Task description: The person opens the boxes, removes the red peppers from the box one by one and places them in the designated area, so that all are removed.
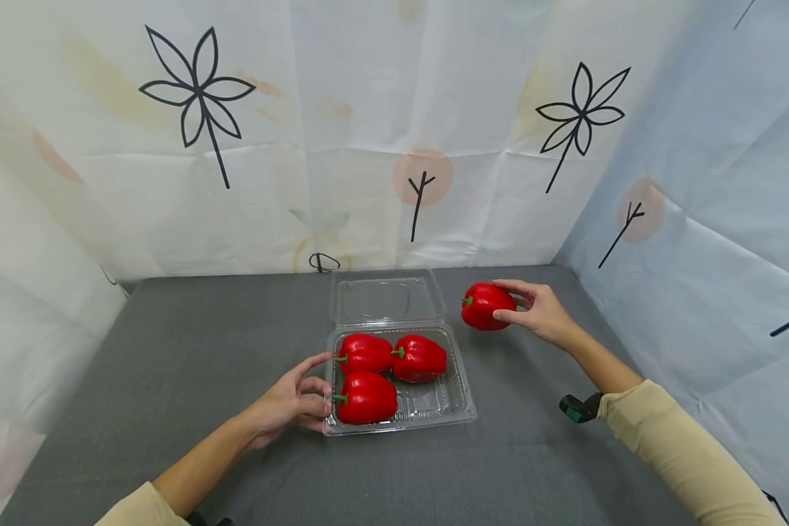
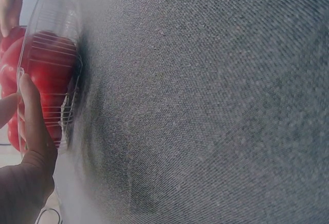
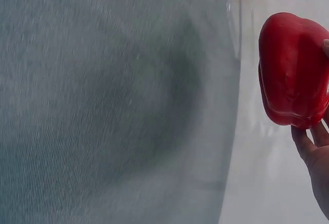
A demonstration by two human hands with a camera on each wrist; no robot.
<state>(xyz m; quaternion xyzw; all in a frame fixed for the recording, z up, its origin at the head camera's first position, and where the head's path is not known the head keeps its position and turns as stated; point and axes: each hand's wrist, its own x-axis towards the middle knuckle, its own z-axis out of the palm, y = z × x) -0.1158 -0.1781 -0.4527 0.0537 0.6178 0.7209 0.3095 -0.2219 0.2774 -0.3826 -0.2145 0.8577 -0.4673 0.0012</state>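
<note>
A clear plastic clamshell container (image 1: 434, 415) lies with its lid (image 1: 388, 299) folded back. Three red bell peppers sit inside: one at back left (image 1: 366, 353), one at back right (image 1: 419, 359) and one at front left (image 1: 367, 398). My left hand (image 1: 283, 405) holds the container's left edge; in the left wrist view its fingers (image 2: 33, 116) lie against the clear wall. To the right of the lid, my right hand (image 1: 542, 313) grips another red bell pepper (image 1: 483, 307), its green stem pointing left. The right wrist view shows this pepper (image 3: 293, 70) held off the table.
A grey cloth (image 1: 237, 329) covers the table. Behind it hangs a white curtain (image 1: 361, 109) with printed leaves and trees, and a bluish-white curtain (image 1: 717, 256) borders the right side. Dark straps with a device (image 1: 580, 408) sit at my right wrist.
</note>
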